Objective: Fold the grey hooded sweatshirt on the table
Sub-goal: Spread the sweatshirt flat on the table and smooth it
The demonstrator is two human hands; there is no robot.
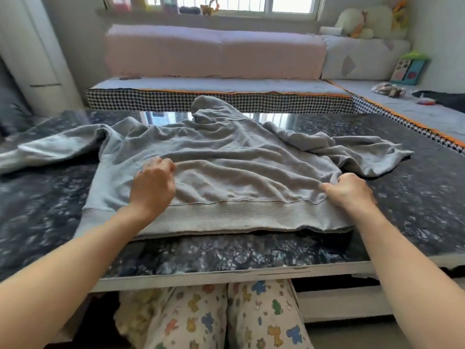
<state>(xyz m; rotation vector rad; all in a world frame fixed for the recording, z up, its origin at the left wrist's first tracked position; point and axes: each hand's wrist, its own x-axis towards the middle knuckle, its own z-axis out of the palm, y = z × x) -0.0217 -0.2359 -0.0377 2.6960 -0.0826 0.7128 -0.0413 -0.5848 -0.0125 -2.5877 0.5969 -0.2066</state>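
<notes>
The grey hooded sweatshirt lies spread and wrinkled on the dark marbled table, hem toward me, hood at the far side. One sleeve stretches out to the left, the other is bunched at the right. My left hand sits on the body just above the hem, fingers curled and pinching a ridge of fabric. My right hand grips the right side edge of the body near the hem, fingers curled into the cloth.
A low sofa with pink cushions and houndstooth trim runs behind the table and along the right. Toys and a box lie on the right seat. The table's front edge is above my patterned trousers.
</notes>
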